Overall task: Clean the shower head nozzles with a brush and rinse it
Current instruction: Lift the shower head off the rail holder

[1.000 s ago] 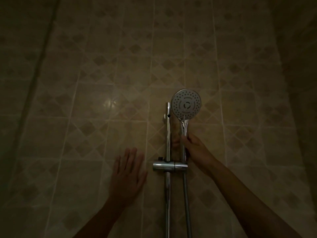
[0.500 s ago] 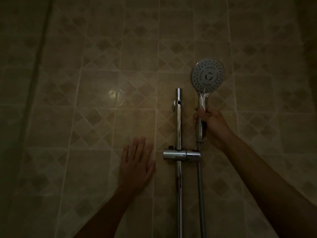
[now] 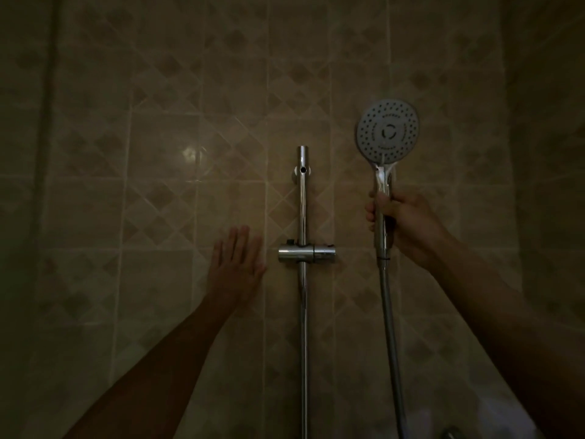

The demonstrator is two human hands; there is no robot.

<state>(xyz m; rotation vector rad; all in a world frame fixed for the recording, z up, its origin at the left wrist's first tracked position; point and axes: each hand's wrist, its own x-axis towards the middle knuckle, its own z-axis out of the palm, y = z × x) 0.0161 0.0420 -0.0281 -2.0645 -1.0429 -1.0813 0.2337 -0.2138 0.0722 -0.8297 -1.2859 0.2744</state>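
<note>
Your left hand (image 3: 235, 267) lies flat against the tiled wall (image 3: 158, 217), fingers straight and together, holding nothing; it sits just left of the chrome slide rail (image 3: 302, 201) and near the level of the empty holder bracket (image 3: 306, 253) clamped on that rail. The bracket's cradle has nothing in it.

To the right of the rail, well clear of it, your right hand (image 3: 400, 221) is wrapped around the chrome handle of the shower head (image 3: 387, 131), fingers curled on the far side and the thumb across the front. The round face points toward you, upright, with its rings of nozzles showing grey in the dim light. The metal hose (image 3: 391, 327) hangs from the bottom of the handle and runs down out of view at the lower edge.

Expect the shower head to feel light and rigid, but the polished handle will likely be slick, more so once wet, so keep your hold mid-handle as now, below the neck. The hose looks flexible yet springy, and it may tug or twist the head as you turn it; leave it some slack. The nozzle tips are probably soft rubber, so modest brush pressure should be enough. No brush is in view, so your free left hand looks like the one to fetch it. The light is poor, and the fine state of the nozzles cannot be judged.
</note>
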